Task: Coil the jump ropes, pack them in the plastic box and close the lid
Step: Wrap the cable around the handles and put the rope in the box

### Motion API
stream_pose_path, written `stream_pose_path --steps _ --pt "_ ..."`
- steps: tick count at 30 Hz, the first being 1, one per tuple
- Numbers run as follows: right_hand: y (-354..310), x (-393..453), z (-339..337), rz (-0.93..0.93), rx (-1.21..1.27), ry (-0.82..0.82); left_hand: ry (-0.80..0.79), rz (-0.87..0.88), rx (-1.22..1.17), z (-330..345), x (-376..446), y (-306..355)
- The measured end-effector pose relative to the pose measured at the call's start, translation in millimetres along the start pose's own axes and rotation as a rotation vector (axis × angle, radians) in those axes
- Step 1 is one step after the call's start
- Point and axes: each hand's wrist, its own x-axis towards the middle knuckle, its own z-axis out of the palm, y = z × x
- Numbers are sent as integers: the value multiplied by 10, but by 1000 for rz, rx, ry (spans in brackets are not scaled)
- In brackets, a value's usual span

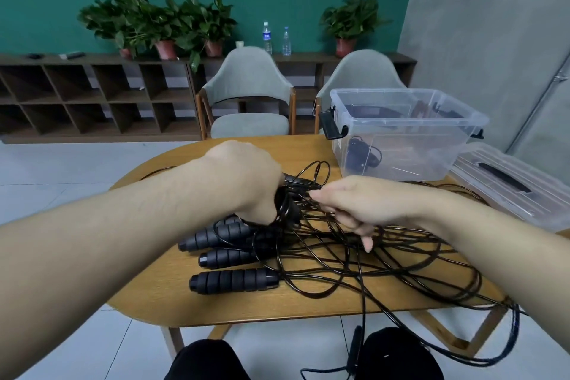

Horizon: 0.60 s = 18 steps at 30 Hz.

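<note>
The left hand point(249, 182) is clenched around a bunch of black cord and a handle above the middle of the bench point(148, 296). The right hand point(351, 210), just beside it, has its fingers point(367, 242) curled on cord strands. The ropes point(370, 265) lie tangled across the bench, some loops hanging off the near edge, with three ribbed handles point(234, 282) at the left. The box point(404, 133) stands open at far right with one coiled rope inside; its lid point(512, 185) lies to its right.

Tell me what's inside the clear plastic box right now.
One coiled black jump rope lies at the bottom of the plastic box, near its left wall. The rest of the floor looks bare, though reflections blur the far side.
</note>
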Motion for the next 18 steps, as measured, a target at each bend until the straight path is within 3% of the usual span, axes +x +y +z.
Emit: stream_pose_path --steps 3,9,14,18 --pt "39 -3 119 -28 166 78 121 -65 -135 17 -30 -95" --pt "159 50 256 -104 164 246 273 -166 -814 265 51 -180" --pt "203 37 361 -182 200 322 127 -196 -1782 459 72 -7" --pt "256 10 468 -253 122 369 -16 -187 -2191 522 94 169"
